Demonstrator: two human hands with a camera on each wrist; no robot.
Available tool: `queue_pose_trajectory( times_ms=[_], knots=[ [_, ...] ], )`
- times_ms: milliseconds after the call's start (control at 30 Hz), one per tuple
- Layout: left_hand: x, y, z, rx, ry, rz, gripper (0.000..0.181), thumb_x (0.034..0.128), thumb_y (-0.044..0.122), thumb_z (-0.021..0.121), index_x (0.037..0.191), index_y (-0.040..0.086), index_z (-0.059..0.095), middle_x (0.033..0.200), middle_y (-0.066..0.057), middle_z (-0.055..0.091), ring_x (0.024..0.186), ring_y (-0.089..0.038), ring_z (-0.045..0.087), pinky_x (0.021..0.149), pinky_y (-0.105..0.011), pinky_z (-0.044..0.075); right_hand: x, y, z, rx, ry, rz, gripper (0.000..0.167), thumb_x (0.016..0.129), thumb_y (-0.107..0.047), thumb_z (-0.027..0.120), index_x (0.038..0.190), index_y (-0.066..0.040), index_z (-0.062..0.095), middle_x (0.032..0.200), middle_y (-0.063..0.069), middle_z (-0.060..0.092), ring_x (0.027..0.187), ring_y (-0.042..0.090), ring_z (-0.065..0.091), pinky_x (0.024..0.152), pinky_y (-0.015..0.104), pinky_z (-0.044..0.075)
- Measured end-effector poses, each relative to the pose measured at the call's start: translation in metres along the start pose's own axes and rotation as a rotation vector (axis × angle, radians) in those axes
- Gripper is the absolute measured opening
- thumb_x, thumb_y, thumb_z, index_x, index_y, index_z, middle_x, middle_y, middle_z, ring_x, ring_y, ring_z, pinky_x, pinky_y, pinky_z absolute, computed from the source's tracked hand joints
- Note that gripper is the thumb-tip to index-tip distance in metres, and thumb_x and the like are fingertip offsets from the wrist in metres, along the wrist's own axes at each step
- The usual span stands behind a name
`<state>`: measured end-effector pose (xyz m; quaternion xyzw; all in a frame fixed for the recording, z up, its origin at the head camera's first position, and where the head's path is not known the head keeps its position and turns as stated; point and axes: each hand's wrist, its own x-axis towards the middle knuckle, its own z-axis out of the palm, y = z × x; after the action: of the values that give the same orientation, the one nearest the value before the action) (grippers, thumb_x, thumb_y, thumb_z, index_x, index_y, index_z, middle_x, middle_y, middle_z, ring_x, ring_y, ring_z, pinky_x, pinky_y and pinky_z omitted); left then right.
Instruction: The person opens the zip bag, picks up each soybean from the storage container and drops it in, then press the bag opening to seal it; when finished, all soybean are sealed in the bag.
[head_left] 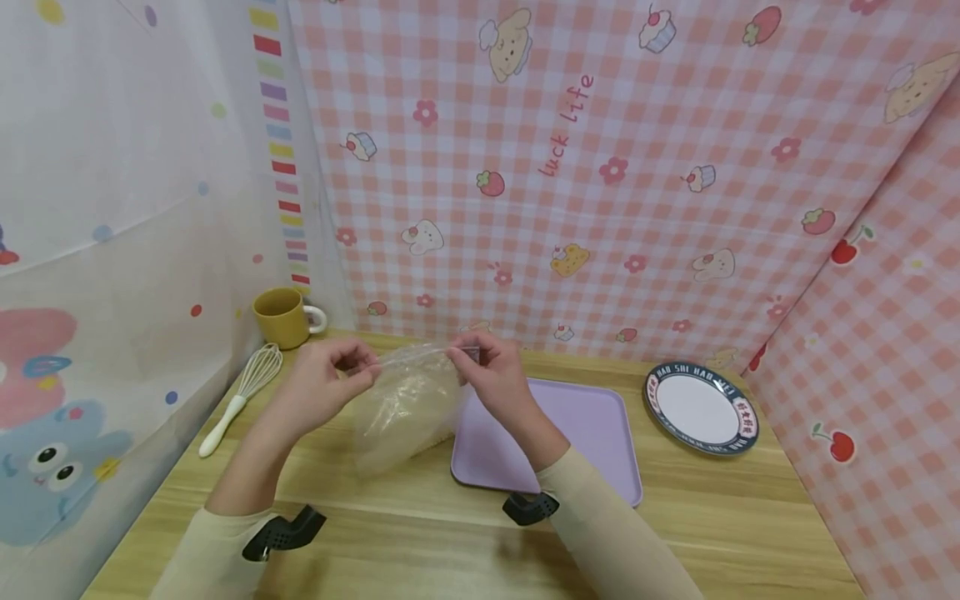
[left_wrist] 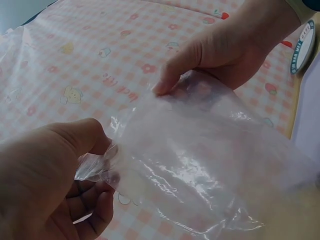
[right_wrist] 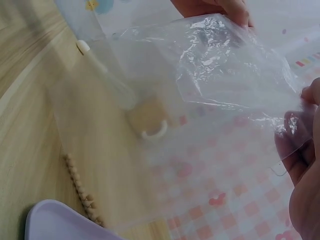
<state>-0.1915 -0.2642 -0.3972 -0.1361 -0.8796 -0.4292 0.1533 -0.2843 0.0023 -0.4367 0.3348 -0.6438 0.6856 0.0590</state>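
Note:
A clear, thin plastic bag point(head_left: 408, 404) hangs above the table between both hands, its top edge pulled across. My left hand point(head_left: 318, 383) pinches the bag's upper left corner between thumb and fingers. At the upper right corner, my right hand point(head_left: 498, 379) pinches the plastic the same way. The left wrist view shows the bag point(left_wrist: 185, 150) creased and shiny. Behind its lower edge, a beige beaded rim point(right_wrist: 82, 192) shows in the right wrist view; the rest of that object is hidden or blurred by the plastic.
A lilac tray point(head_left: 592, 433) lies beneath and right of my right hand. Farther right is a round plate point(head_left: 701, 408) with a dark patterned rim. A yellow mug point(head_left: 281, 318) and a white-handled whisk point(head_left: 240, 396) are at the left. Printed cloth walls point(head_left: 570, 208) surround the wooden table point(head_left: 405, 533).

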Motion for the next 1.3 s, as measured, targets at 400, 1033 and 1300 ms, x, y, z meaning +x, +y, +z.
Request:
queue_pose_trajectory(
  times_ms=[400, 1033, 1300],
  knots=[
    [0.005, 0.003, 0.013, -0.041, -0.02, -0.02, 0.015, 0.0998, 0.027, 0.086, 0.102, 0.013, 0.083, 0.098, 0.001, 0.079, 0.092, -0.019, 0.072, 0.074, -0.029, 0.06, -0.001, -0.001, 0.003, -0.008, -0.012, -0.026, 0.004, 0.097, 0.009, 0.078, 0.095, 0.005, 0.078, 0.08, 0.0, 0.072, 0.063, 0.012, 0.061, 0.058, 0.023, 0.052],
    [0.011, 0.009, 0.023, -0.027, -0.035, -0.011, 0.006, 0.1017, 0.018, 0.083, 0.101, 0.012, 0.081, 0.095, 0.002, 0.077, 0.088, -0.018, 0.071, 0.076, -0.031, 0.058, -0.001, -0.005, 0.005, -0.066, -0.057, -0.002, 0.004, 0.1, 0.002, 0.078, 0.095, 0.002, 0.078, 0.085, 0.002, 0.072, 0.068, 0.012, 0.064, 0.062, 0.024, 0.055],
    [0.015, 0.012, 0.026, -0.022, -0.044, 0.006, 0.011, 0.1002, 0.024, 0.086, 0.104, 0.014, 0.084, 0.092, 0.004, 0.077, 0.084, -0.017, 0.07, 0.072, -0.031, 0.058, 0.0, -0.004, 0.008, -0.052, -0.091, -0.028, 0.004, 0.099, 0.004, 0.079, 0.095, 0.004, 0.078, 0.084, 0.003, 0.071, 0.067, 0.012, 0.063, 0.061, 0.023, 0.054]
  ],
)
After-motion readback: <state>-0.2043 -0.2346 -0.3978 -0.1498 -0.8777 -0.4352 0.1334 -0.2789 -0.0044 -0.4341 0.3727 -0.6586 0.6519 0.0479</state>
